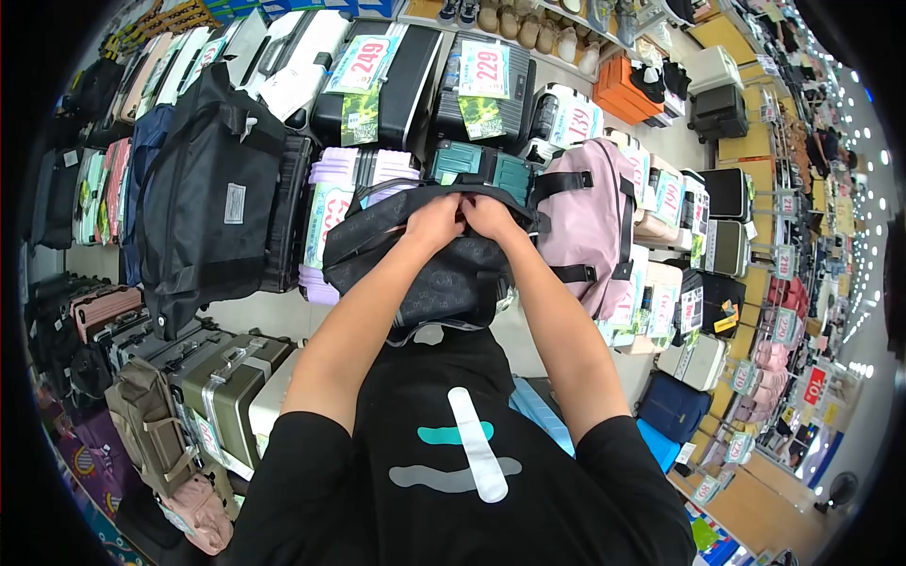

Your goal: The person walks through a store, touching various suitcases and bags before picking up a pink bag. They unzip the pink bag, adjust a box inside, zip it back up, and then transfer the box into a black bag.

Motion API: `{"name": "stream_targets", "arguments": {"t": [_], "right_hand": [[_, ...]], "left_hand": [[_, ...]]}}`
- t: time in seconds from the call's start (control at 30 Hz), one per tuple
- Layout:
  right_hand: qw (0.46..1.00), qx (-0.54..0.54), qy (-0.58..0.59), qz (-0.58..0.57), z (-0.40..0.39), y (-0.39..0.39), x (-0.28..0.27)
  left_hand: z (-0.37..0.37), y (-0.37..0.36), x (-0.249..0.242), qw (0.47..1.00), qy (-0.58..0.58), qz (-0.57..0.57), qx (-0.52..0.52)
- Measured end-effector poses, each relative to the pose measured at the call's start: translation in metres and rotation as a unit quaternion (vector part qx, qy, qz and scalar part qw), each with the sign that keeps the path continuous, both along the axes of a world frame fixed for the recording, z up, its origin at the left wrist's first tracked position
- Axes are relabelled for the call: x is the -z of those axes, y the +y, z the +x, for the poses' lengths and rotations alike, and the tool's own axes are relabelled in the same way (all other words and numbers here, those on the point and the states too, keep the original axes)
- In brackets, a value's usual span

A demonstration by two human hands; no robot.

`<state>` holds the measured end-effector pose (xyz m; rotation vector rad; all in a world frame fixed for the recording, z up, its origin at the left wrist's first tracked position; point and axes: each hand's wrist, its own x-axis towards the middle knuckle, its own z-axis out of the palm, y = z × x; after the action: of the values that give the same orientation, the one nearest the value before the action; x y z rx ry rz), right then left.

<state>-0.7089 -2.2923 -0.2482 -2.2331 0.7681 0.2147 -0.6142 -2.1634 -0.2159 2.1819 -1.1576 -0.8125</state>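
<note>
Both hands are at the top edge of a black patterned bag [444, 283] in front of my body. My left hand [435, 224] and my right hand [488, 217] are close together, fingers bent inward at the bag's opening. What the fingertips grip is too small to make out. Behind the bag stand a lilac suitcase [387, 167] and a teal suitcase [483, 168]. To the right of it is a pink travel bag [585, 226] with black straps. A large black bag [212, 198] stands to the left.
Black suitcases with price tags [363, 63] stand in a row farther back. An olive suitcase [231, 387] and a brown backpack [151, 424] are at the lower left. Light suitcases [661, 198] and a blue case [673, 407] are on the right. Shoes [528, 28] line a shelf behind.
</note>
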Motion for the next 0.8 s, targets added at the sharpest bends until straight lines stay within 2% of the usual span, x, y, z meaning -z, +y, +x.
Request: {"name": "stream_targets", "arguments": {"t": [0.1,0.27,0.33,0.4,0.47,0.53,0.6,0.7,0.8], "right_hand": [[0.999,0.012,0.016,0.030,0.003,0.000,-0.002],[0.997,0.034,0.040,0.061,0.005,-0.001,-0.005],[0.998,0.037,0.032,0.041,0.003,0.002,-0.007],[0.999,0.042,0.024,0.021,0.003,0.003,-0.010],[0.995,0.071,0.052,0.043,0.004,0.000,-0.015],[0.994,0.079,0.046,0.057,0.003,-0.005,-0.011],[0.994,0.081,0.038,0.070,0.004,-0.006,-0.010],[0.995,0.073,0.041,0.053,0.006,-0.005,-0.010],[0.995,0.064,0.079,0.011,0.003,-0.005,-0.012]], "left_hand": [[-0.003,0.003,0.016,0.998,0.016,-0.034,-0.041],[0.005,0.012,0.033,0.994,0.067,0.003,-0.090],[0.009,0.021,0.031,0.987,0.020,-0.053,-0.152],[0.013,0.035,0.033,0.989,-0.005,-0.011,-0.146],[0.014,0.058,0.044,0.975,-0.136,-0.021,-0.174],[0.019,0.081,0.035,0.970,-0.159,0.049,-0.180],[0.023,0.100,0.034,0.965,-0.162,0.032,-0.204],[0.029,0.114,0.027,0.950,-0.202,0.066,-0.229],[0.028,0.116,0.020,0.943,-0.213,0.074,-0.243]]}}
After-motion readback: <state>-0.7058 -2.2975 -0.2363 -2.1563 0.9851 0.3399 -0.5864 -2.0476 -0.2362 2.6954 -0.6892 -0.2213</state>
